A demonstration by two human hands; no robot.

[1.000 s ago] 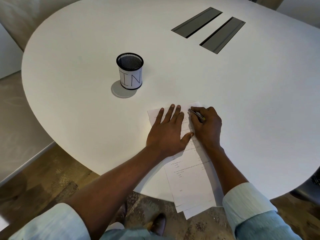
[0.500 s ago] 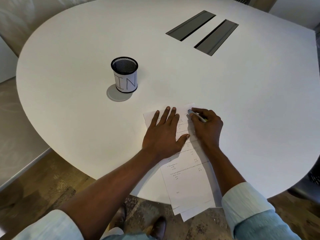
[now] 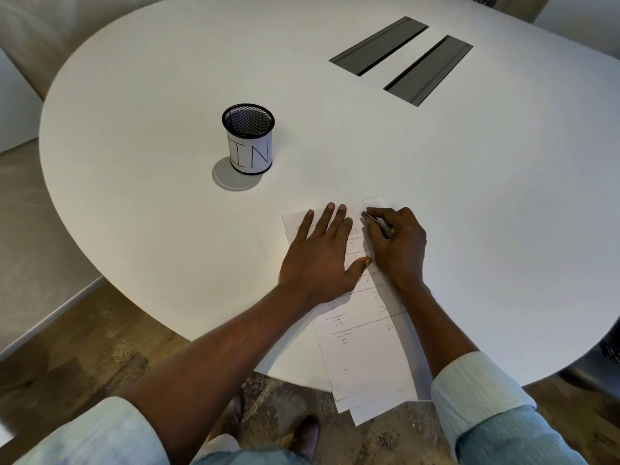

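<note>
A stack of printed paper sheets (image 3: 365,357) lies at the near edge of the white table (image 3: 167,229) and hangs over it. My left hand (image 3: 322,256) presses flat on the upper part of the sheets, fingers straight and spread. Just to its right, my right hand (image 3: 397,245) grips a pen (image 3: 377,223) with the tip down on the top of the paper. A black mesh pen cup (image 3: 248,139) with a white label reading "IN" stands upright to the far left of the hands, with nothing showing above its rim.
Two dark rectangular cable hatches (image 3: 379,45) (image 3: 427,70) sit in the far part of the table. A dark chair (image 3: 604,357) shows at the right edge. Shoes (image 3: 303,434) and floor lie below the near edge.
Both hands stay in place on the paper. The view has shifted slightly, and the pen looks barely moved.
</note>
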